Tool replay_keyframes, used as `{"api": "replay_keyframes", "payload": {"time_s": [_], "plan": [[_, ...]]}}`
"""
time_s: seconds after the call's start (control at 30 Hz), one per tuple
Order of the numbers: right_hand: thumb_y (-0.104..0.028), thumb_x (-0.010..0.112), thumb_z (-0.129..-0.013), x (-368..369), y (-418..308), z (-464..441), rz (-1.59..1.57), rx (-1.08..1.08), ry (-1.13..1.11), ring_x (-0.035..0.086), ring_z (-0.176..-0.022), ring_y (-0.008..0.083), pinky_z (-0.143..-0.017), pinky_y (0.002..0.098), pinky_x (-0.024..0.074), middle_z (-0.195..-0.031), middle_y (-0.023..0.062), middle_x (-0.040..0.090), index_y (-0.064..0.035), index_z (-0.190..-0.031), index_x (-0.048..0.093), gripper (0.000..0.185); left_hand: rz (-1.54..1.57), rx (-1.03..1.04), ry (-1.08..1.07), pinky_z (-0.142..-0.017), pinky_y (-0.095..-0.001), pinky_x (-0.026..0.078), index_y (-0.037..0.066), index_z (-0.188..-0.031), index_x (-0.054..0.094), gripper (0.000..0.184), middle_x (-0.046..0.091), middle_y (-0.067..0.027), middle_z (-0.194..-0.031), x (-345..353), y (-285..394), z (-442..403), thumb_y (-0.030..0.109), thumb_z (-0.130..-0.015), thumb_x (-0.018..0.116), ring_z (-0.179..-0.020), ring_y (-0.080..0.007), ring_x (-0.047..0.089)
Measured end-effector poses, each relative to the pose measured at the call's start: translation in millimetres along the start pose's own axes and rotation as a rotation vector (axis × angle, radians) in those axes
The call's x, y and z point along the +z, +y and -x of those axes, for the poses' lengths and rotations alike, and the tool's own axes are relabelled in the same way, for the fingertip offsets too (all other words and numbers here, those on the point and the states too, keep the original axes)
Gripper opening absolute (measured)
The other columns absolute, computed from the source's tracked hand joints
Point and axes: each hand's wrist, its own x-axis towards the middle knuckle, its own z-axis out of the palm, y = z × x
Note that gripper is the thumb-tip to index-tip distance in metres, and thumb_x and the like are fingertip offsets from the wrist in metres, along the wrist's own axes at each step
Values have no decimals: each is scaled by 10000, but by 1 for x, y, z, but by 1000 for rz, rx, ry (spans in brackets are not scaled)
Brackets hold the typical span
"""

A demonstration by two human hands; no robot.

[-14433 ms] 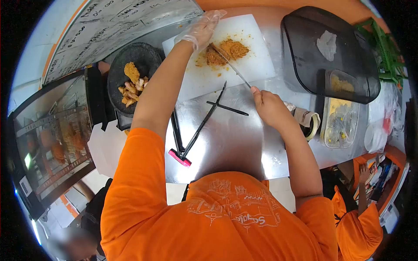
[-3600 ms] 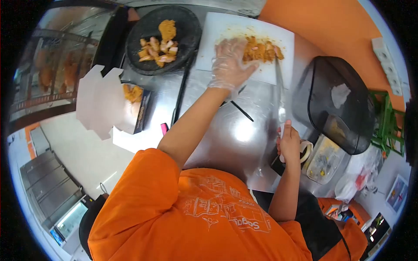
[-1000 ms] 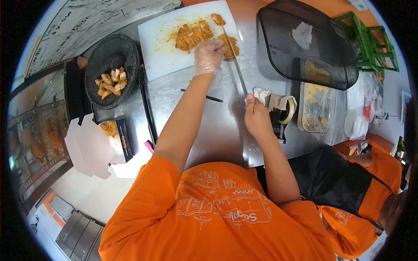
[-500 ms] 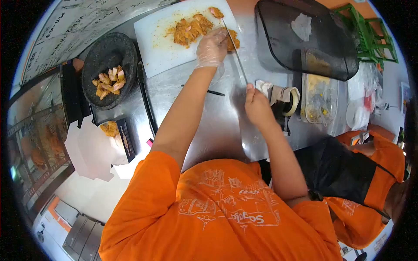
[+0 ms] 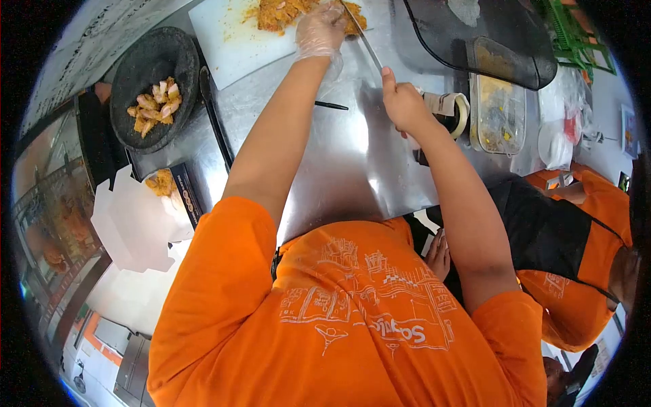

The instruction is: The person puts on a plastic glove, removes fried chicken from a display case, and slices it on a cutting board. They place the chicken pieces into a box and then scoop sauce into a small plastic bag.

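Knife point(image 5: 370, 49): its long blade goes from the right hand point(image 5: 405, 106) up to the top edge of the view, and it passes over the small meat piece point(image 5: 361, 20).
Right hand: bare, with fingers closed around the handle of the knife – the handle is mostly hidden, and the thumb lies along the top.
Left hand point(image 5: 321, 30): in a clear plastic glove, fingers bent, between the big meat pile point(image 5: 278, 15) and the small meat piece; whether the fingers grip something, I cannot tell.
Meat: orange-brown, at the near part of the white board point(image 5: 237, 51), which is cut by the top edge of the view.
Stone bowl point(image 5: 129, 74): dark, left of the board, with cut meat pieces point(image 5: 156, 105) inside.
Paper box point(image 5: 132, 220): open, below the bowl, with one brown food piece point(image 5: 161, 182) in it.
Metal table point(image 5: 339, 159): under the board; a thin black stick point(image 5: 331, 106) lies near the left wrist.
Right side: tape roll point(image 5: 462, 115) just beyond the right hand, then a clear tub point(image 5: 498, 129) – its far end is behind the dark see-through cover point(image 5: 505, 51).
Co-worker point(image 5: 546, 227): a person in orange shirt and black apron, at the right.
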Motion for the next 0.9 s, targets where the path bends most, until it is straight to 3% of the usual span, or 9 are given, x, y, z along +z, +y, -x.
{"api": "replay_keyframes", "payload": {"time_s": [0.1,0.27,0.4,0.53,0.6,0.7,0.77,0.8,0.9], "plan": [[-661,264,-1042,9,3,-1,-42,15,12,669,-557,391,-530,482,555,-861,331,690,184,-1034,649,929,-127,52,125,-607,-386,500,-62,-917,655,197,636,-130,-765,13,1,8,127,-950,609,-652,-241,602],[-666,267,-1042,14,15,9,-113,37,-5,651,-538,347,-506,459,530,-775,271,673,170,-1030,652,921,-1458,678,173,-946,-365,561,183,-1075,807,262,739,-47,-1223,-59,-47,-26,209,-816,776,-1072,-264,709],[-677,264,-1039,11,11,12,-102,11,39,653,-544,339,-516,448,528,-771,274,669,167,-1044,652,929,-1467,550,165,-958,-361,557,187,-1045,819,235,743,-53,-1217,-37,-19,-12,193,-817,760,-1085,-248,710],[-669,268,-1044,32,40,9,-104,-53,48,632,-519,326,-492,437,508,-750,266,657,177,-1056,637,923,-1477,627,131,-956,-356,558,174,-1034,820,228,736,-70,-1228,-40,-19,-4,175,-814,763,-1093,-266,706],[-668,271,-1046,28,38,3,-87,-79,119,620,-504,318,-479,435,497,-743,264,653,183,-1061,632,925,-1472,551,146,-1011,-343,539,100,-1095,794,273,751,-88,-1188,-32,-14,0,167,-831,779,-1115,-277,706],[-663,273,-1047,4,9,16,-159,31,-63,668,-588,364,-539,458,527,-822,330,671,196,-1111,623,930,-1466,556,165,-1018,-344,536,95,-1105,790,275,742,-99,-1216,-34,-18,-4,148,-836,775,-1134,-277,700],[-664,260,-1046,3,4,15,-136,64,-66,714,-829,459,-768,493,563,-945,395,676,187,-1123,641,936,-1414,521,162,-1001,-352,543,121,-1078,802,262,740,-96,-1221,-33,-18,-5,152,-820,773,-1124,-273,702],[-664,260,-1046,5,12,14,-140,57,-68,714,-829,459,-768,493,563,-945,395,676,187,-1123,641,936,-1361,481,163,-984,-360,550,148,-1051,815,251,737,-92,-1225,-34,-16,-6,157,-804,770,-1114,-270,703],[-659,231,-1050,17,41,8,-105,-51,2,641,-1079,522,-1024,495,453,-1015,389,681,168,-1055,676,939,-1419,486,163,-998,-361,542,141,-1059,811,252,733,-91,-1235,-34,-15,-4,163,-811,776,-1120,-269,701]]}}
